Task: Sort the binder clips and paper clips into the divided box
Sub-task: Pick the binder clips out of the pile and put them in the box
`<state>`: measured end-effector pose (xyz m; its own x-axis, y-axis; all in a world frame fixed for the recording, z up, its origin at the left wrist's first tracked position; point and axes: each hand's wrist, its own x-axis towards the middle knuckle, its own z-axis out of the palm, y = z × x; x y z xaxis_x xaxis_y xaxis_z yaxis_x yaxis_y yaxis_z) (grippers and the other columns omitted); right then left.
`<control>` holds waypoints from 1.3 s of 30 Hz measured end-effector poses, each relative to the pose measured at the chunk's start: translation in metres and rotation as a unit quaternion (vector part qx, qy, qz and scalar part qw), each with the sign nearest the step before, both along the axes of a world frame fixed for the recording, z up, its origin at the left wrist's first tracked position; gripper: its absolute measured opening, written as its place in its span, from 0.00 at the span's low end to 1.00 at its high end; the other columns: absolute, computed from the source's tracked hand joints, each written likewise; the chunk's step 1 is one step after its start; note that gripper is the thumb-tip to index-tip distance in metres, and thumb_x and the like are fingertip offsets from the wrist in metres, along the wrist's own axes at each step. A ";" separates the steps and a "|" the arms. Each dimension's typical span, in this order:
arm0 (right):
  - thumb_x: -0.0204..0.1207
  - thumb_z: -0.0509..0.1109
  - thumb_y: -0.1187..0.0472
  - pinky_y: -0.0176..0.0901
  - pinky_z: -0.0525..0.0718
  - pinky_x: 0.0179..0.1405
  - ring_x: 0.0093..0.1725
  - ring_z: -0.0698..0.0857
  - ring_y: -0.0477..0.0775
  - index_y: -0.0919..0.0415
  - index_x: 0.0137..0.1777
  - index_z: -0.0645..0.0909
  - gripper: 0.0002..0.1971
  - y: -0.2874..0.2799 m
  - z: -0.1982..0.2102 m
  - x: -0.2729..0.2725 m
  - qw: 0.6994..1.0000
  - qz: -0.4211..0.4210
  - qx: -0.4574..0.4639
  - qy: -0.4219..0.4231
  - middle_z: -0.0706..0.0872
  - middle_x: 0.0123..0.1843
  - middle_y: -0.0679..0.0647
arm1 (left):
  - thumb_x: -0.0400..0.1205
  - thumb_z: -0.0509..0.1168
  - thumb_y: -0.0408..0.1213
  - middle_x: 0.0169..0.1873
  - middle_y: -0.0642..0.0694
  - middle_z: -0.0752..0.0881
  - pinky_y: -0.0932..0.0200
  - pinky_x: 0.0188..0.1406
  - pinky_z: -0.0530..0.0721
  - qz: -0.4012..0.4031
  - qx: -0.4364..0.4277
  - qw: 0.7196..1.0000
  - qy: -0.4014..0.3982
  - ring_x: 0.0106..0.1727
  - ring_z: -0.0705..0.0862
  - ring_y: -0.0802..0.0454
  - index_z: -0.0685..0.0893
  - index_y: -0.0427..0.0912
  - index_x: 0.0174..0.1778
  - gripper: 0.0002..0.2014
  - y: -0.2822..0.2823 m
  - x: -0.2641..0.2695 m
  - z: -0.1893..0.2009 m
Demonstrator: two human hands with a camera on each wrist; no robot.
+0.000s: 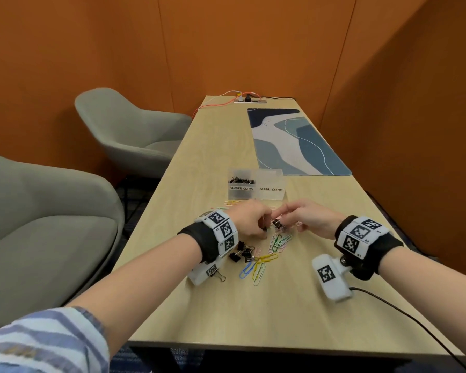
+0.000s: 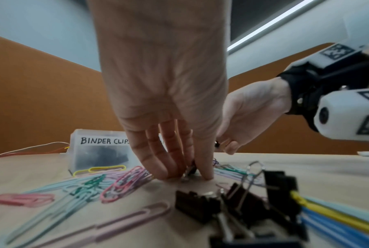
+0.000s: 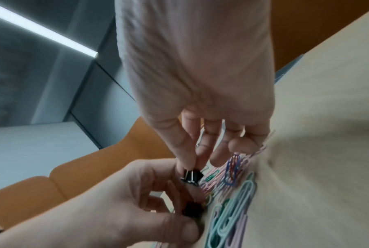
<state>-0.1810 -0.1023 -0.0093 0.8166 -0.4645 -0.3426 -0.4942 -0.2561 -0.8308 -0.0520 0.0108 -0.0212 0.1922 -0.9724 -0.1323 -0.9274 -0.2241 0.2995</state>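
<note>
The clear divided box (image 1: 256,195) stands mid-table; its left cell, labelled BINDER CLIPS (image 2: 98,151), holds black clips, and the PAPER CLIPS cell looks empty. My two hands meet just in front of it. My right hand (image 1: 280,221) pinches a small black binder clip (image 3: 191,177) between thumb and forefinger, just above the table. My left hand (image 1: 265,230) has its fingertips down on the table, pinching another black binder clip (image 2: 190,169). Several loose binder clips (image 1: 242,253) lie under my left wrist. Coloured paper clips (image 1: 279,242) are scattered around both hands.
A blue patterned desk mat (image 1: 299,141) lies beyond the box on the right. Two grey chairs (image 1: 135,130) stand left of the table. A black cable (image 1: 404,313) runs from my right wrist over the table's front edge. A power strip (image 1: 249,99) sits at the far end.
</note>
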 end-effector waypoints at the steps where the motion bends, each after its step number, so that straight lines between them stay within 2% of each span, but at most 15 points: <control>1: 0.76 0.64 0.74 0.32 0.71 0.23 0.33 0.81 0.47 0.58 0.45 0.85 0.12 -0.001 0.000 -0.001 1.000 -0.007 0.030 -0.005 0.84 0.39 0.59 | 0.74 0.73 0.38 0.50 0.43 0.89 0.58 0.47 0.80 0.001 0.002 1.000 -0.001 0.51 0.85 0.45 0.86 0.41 0.51 0.11 0.000 0.000 0.000; 5: 0.79 0.58 0.75 0.34 0.83 0.27 0.37 0.85 0.54 0.65 0.46 0.83 0.12 0.000 0.000 0.002 0.986 -0.069 0.147 -0.021 0.81 0.40 0.61 | 0.76 0.69 0.33 0.49 0.43 0.90 0.63 0.43 0.77 -0.008 0.001 1.000 -0.011 0.51 0.86 0.46 0.88 0.39 0.49 0.08 0.001 0.003 0.000; 7: 0.79 0.56 0.73 0.40 0.86 0.33 0.39 0.85 0.59 0.67 0.44 0.82 0.12 0.002 0.001 0.005 0.974 -0.116 0.196 -0.019 0.77 0.39 0.59 | 0.77 0.68 0.33 0.49 0.44 0.90 0.61 0.46 0.81 -0.007 0.001 1.000 -0.004 0.51 0.86 0.47 0.88 0.40 0.48 0.07 0.004 0.006 0.001; 9: 0.79 0.54 0.74 0.43 0.87 0.31 0.37 0.84 0.61 0.70 0.41 0.80 0.13 0.004 0.002 0.007 0.963 -0.144 0.227 -0.023 0.75 0.37 0.60 | 0.77 0.68 0.35 0.48 0.44 0.90 0.55 0.52 0.85 0.000 -0.014 1.000 0.019 0.50 0.87 0.47 0.88 0.41 0.48 0.07 0.007 0.010 0.002; 11: 0.78 0.54 0.74 0.41 0.85 0.23 0.33 0.82 0.60 0.70 0.39 0.76 0.11 0.008 0.003 0.011 0.959 -0.149 0.238 -0.025 0.75 0.37 0.62 | 0.79 0.65 0.36 0.45 0.44 0.90 0.54 0.47 0.86 0.019 -0.027 0.998 0.049 0.45 0.88 0.48 0.89 0.42 0.49 0.08 0.012 0.014 0.006; 13: 0.76 0.54 0.74 0.39 0.79 0.24 0.28 0.78 0.57 0.68 0.36 0.73 0.10 0.012 0.003 0.014 0.959 -0.136 0.249 -0.025 0.74 0.34 0.62 | 0.80 0.63 0.35 0.37 0.45 0.88 0.60 0.36 0.85 0.051 -0.018 0.993 0.106 0.33 0.86 0.51 0.88 0.42 0.47 0.08 0.017 0.018 0.012; 16: 0.75 0.54 0.70 0.39 0.74 0.26 0.25 0.73 0.54 0.66 0.33 0.72 0.10 0.020 0.004 0.018 0.965 -0.093 0.244 -0.013 0.79 0.32 0.63 | 0.81 0.63 0.32 0.35 0.44 0.84 0.60 0.38 0.85 0.083 0.017 0.977 0.196 0.33 0.82 0.51 0.85 0.41 0.40 0.07 0.029 0.023 0.017; 18: 0.76 0.57 0.65 0.35 0.71 0.20 0.24 0.71 0.51 0.64 0.31 0.74 0.12 0.026 0.004 0.021 0.976 -0.042 0.212 0.018 0.80 0.32 0.62 | 0.82 0.60 0.31 0.38 0.46 0.83 0.65 0.33 0.83 0.090 0.039 0.972 0.212 0.34 0.80 0.53 0.83 0.42 0.38 0.09 0.036 0.023 0.017; 20: 0.77 0.61 0.59 0.34 0.65 0.18 0.23 0.67 0.48 0.61 0.30 0.75 0.15 0.035 0.004 0.022 0.986 0.013 0.159 0.056 0.75 0.29 0.56 | 0.83 0.54 0.29 0.38 0.48 0.81 0.67 0.28 0.77 0.089 0.061 0.976 0.191 0.35 0.76 0.54 0.83 0.40 0.41 0.13 0.041 0.022 0.016; 22: 0.75 0.68 0.51 0.37 0.62 0.22 0.25 0.64 0.48 0.60 0.35 0.78 0.13 0.046 0.006 0.019 0.993 0.078 0.049 0.079 0.69 0.28 0.51 | 0.83 0.53 0.31 0.39 0.48 0.80 0.61 0.37 0.74 0.084 0.077 0.983 0.143 0.41 0.75 0.52 0.81 0.40 0.46 0.11 0.046 0.020 0.016; 23: 0.73 0.72 0.49 0.37 0.63 0.23 0.27 0.66 0.48 0.59 0.41 0.79 0.13 0.052 0.007 0.016 0.989 0.118 -0.026 0.087 0.69 0.29 0.50 | 0.83 0.55 0.34 0.42 0.48 0.80 0.58 0.42 0.73 0.082 0.087 0.985 0.123 0.44 0.75 0.51 0.80 0.42 0.48 0.08 0.049 0.020 0.016; 25: 0.68 0.77 0.46 0.36 0.69 0.28 0.31 0.72 0.45 0.55 0.57 0.78 0.22 0.060 0.006 0.010 0.962 0.198 -0.158 0.099 0.73 0.34 0.46 | 0.80 0.62 0.39 0.43 0.49 0.80 0.57 0.44 0.74 0.070 0.102 0.985 0.117 0.46 0.77 0.50 0.78 0.44 0.52 0.07 0.056 0.020 0.015; 28: 0.66 0.77 0.45 0.37 0.73 0.36 0.41 0.78 0.43 0.51 0.64 0.71 0.29 0.068 -0.002 0.004 0.926 0.250 -0.265 0.102 0.79 0.39 0.42 | 0.73 0.74 0.39 0.46 0.48 0.82 0.57 0.46 0.79 0.038 0.107 0.985 0.133 0.47 0.80 0.51 0.77 0.44 0.61 0.22 0.062 0.021 0.011; 32: 0.68 0.75 0.50 0.50 0.82 0.50 0.52 0.85 0.58 0.57 0.53 0.75 0.18 0.071 -0.015 0.009 0.912 0.235 -0.330 0.060 0.89 0.48 0.57 | 0.66 0.80 0.43 0.49 0.45 0.85 0.53 0.55 0.82 -0.002 0.105 0.991 0.078 0.54 0.83 0.48 0.80 0.47 0.61 0.27 0.059 0.019 0.005; 39: 0.73 0.70 0.52 0.47 0.78 0.47 0.50 0.83 0.58 0.59 0.56 0.75 0.16 0.066 -0.010 0.015 0.895 0.258 -0.354 0.077 0.81 0.44 0.51 | 0.70 0.78 0.39 0.50 0.43 0.86 0.56 0.49 0.79 -0.022 0.066 0.996 0.047 0.49 0.83 0.47 0.81 0.41 0.59 0.23 0.054 0.017 0.004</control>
